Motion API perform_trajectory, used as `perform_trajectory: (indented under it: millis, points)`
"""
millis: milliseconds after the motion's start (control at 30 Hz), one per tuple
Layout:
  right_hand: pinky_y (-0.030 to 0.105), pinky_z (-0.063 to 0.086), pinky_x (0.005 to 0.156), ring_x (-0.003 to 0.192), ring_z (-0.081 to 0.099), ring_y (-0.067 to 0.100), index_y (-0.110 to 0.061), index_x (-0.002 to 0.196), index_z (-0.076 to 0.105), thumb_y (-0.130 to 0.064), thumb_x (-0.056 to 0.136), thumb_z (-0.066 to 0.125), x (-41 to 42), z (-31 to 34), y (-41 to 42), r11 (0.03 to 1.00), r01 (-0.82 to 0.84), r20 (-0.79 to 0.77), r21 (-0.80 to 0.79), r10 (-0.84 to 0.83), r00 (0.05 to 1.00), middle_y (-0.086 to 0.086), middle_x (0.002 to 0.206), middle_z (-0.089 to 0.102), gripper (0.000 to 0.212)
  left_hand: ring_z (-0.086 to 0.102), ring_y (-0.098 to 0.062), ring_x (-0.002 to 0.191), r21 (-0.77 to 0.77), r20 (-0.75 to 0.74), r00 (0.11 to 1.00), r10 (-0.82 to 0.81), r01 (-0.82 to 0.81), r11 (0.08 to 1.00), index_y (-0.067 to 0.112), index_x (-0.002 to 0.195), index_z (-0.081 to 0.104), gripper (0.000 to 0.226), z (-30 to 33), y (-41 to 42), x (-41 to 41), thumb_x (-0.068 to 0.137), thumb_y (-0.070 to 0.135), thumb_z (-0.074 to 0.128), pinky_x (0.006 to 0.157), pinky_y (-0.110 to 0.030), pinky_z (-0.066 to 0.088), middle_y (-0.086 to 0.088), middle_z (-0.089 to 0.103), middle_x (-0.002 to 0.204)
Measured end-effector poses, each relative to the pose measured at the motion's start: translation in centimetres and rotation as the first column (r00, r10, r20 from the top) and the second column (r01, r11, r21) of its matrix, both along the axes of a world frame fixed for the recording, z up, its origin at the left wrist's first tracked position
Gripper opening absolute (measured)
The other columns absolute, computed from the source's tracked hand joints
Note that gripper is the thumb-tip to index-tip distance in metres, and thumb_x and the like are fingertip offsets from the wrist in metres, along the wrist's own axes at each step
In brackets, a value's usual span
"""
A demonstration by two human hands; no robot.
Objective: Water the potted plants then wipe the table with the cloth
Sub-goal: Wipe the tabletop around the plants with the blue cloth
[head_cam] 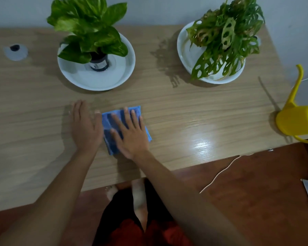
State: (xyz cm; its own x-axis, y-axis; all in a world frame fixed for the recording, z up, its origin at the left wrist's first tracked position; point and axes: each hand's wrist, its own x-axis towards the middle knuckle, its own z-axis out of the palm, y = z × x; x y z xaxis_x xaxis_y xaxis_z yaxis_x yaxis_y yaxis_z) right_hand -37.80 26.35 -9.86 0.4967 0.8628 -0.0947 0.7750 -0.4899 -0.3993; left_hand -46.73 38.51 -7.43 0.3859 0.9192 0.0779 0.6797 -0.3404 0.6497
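Currently: wood counter (185,107) carries two potted plants at the back, each in a white saucer, left plant (89,27) and right plant (226,36). Yellow watering can (297,121) sits at the right edge. Blue cloth (114,121) lies folded near the front, centre. Right hand (132,134) presses flat on the cloth, fingers straight, grip released. Left hand (85,125) lies flat on the counter just beside the cloth, grip also released.

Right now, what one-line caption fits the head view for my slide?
Right hand presses the blue cloth flat on the wooden table, left hand beside it; two potted plants behind.
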Motion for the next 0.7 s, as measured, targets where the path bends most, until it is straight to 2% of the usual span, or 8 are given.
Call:
perform_trajectory:
  millis: [100,167,233,367,467,600,700]
  points:
    - [0.054,0.028,0.122,0.153,0.031,0.035,-0.016,0.157,0.041,-0.036,0.111,0.028,4.7,-0.8,-3.0,0.962,0.186,0.040,0.198,-0.198,0.979,0.018,0.163,0.038,0.051,0.036,-0.042,0.146,0.064,-0.032,0.994,-0.107,0.109,0.992,-0.006,0.142,0.051,0.065,-0.6,-3.1,2.6,0.095,0.038,0.042,0.121,-0.050,0.026,-0.025,0.046,0.151]
    - [0.054,0.032,0.119,0.152,0.034,0.036,-0.014,0.156,0.042,-0.033,0.112,0.026,8.2,-1.4,-5.6,0.934,0.298,0.087,0.196,-0.319,0.944,0.019,0.160,0.042,0.051,0.038,-0.043,0.145,0.127,-0.137,0.970,-0.201,0.219,0.968,-0.003,0.140,0.053,0.061,-1.6,-5.9,4.5,0.095,0.037,0.045,0.121,-0.053,0.027,-0.024,0.047,0.151]
    - [0.055,0.029,0.121,0.154,0.030,0.036,-0.016,0.156,0.042,-0.034,0.111,0.023,10.2,-1.5,-7.1,0.933,0.327,0.123,0.150,-0.346,0.930,0.017,0.161,0.041,0.052,0.035,-0.041,0.147,0.117,-0.264,0.932,-0.247,0.285,0.951,0.004,0.145,0.052,0.064,-2.4,-8.4,6.0,0.093,0.040,0.044,0.120,-0.056,0.026,-0.021,0.041,0.156]
    - [0.053,0.020,0.126,0.155,0.026,0.036,-0.019,0.154,0.046,-0.036,0.107,0.030,9.5,-0.9,-6.8,0.927,0.353,0.079,0.126,-0.365,0.928,0.013,0.163,0.039,0.053,0.025,-0.034,0.153,0.117,-0.434,0.861,-0.264,0.345,0.931,0.017,0.157,0.037,0.068,-4.0,-9.5,5.4,0.098,0.050,0.038,0.123,-0.058,0.016,-0.016,0.025,0.166]
    - [0.055,0.014,0.127,0.155,0.026,0.038,-0.021,0.155,0.044,-0.038,0.106,0.029,8.0,-1.0,-5.6,0.909,0.414,0.127,0.045,-0.417,0.900,0.012,0.166,0.035,0.054,0.020,-0.032,0.155,0.129,-0.474,0.853,-0.218,0.313,0.941,0.019,0.160,0.031,0.069,-3.9,-8.0,3.0,0.101,0.054,0.035,0.123,-0.062,0.007,-0.014,0.021,0.167]
    - [0.058,0.006,0.127,0.157,0.018,0.038,-0.021,0.157,0.041,-0.039,0.106,0.027,7.2,-1.2,-4.4,0.878,0.479,0.124,-0.003,-0.475,0.871,0.011,0.169,0.027,0.056,0.018,-0.033,0.155,0.126,-0.495,0.848,-0.189,0.286,0.950,0.020,0.160,0.030,0.069,-3.8,-5.0,-1.7,0.101,0.055,0.035,0.122,-0.063,0.008,-0.012,0.018,0.169]
    - [0.058,0.006,0.127,0.157,0.017,0.038,-0.022,0.158,0.040,-0.040,0.105,0.026,7.1,-1.3,-4.3,0.874,0.487,0.149,-0.002,-0.481,0.864,0.010,0.169,0.027,0.057,0.020,-0.032,0.155,0.127,-0.495,0.848,-0.192,0.289,0.949,0.021,0.159,0.032,0.068,-4.1,-2.9,-5.6,0.101,0.055,0.034,0.121,-0.064,0.011,-0.010,0.020,0.168]
